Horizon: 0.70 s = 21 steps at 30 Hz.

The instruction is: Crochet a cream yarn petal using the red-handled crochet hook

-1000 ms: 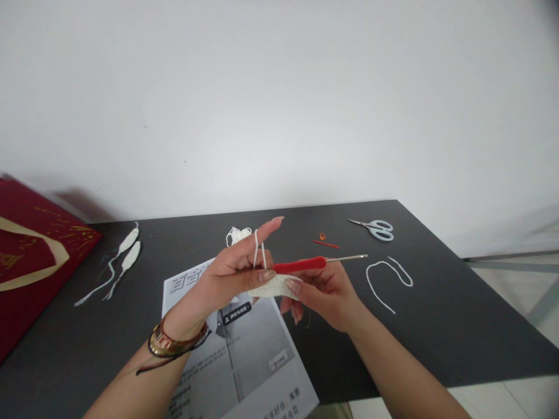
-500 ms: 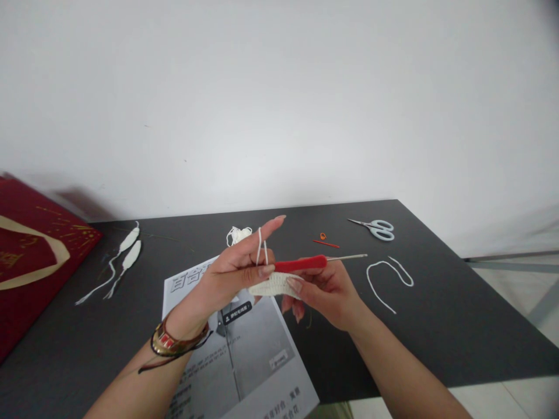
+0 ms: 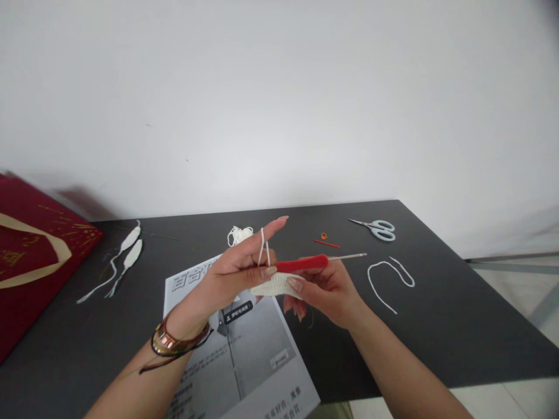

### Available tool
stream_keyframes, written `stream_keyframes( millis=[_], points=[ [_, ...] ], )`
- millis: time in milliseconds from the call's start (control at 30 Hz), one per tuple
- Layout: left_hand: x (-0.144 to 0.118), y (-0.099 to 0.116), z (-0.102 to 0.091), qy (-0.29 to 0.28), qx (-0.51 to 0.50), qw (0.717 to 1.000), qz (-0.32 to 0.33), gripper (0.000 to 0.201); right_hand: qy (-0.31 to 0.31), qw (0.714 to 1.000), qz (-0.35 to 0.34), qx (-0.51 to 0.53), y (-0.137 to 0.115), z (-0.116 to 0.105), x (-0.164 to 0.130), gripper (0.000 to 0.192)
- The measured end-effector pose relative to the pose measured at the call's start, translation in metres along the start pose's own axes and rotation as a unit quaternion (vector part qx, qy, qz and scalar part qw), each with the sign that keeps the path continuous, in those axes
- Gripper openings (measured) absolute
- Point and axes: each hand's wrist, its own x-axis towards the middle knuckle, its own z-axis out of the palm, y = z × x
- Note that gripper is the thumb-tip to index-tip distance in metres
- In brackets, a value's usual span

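the left hand [image 3: 227,273] is pinching one end of a small cream crochet piece [image 3: 276,285] betw thumb & middle finger, w/ the index finger sticking up & white yarn [image 3: 264,247] looping over it, prob so the strand is staying taut while feeding the work. the right hand [image 3: 325,288] is gripping the piece's other end w/ thumb & fingers closed on it, & a red-handled crochet hook [image 3: 305,263] is lying across the tops of both hands, metal tip pointing right. can't tell which fingers are really clamping the hook, it's looking tucked under the left thumb tip. the piece is hanging in the air betw the 2 hands, above a printed sheet [image 3: 238,343] lying flat on the dark table [image 3: 458,326], prob placed there so it's readable while working.

a small yarn tangle [image 3: 239,234] is sitting just behind the left hand. a loose yarn offcut [image 3: 386,279] is curling to the right, scissors [image 3: 378,228] resting further back, a red needle w/ orange marker [image 3: 325,241] near them. two finished white petals [image 3: 126,256] w/ tails are lying at left. only container-ish thing: a red bag [image 3: 30,256] at the left edge, contents not showing.
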Motion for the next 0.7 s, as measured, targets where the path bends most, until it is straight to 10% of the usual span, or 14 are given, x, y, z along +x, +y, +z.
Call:
stream_keyframes(
  millis=[700],
  points=[
    [-0.0002,0.0002,0.0007,-0.004,0.023,1.000,0.003,0.064,0.024,0.999,0.015,0.026,-0.0023,0.0037,0.0018,0.023]
  ],
)
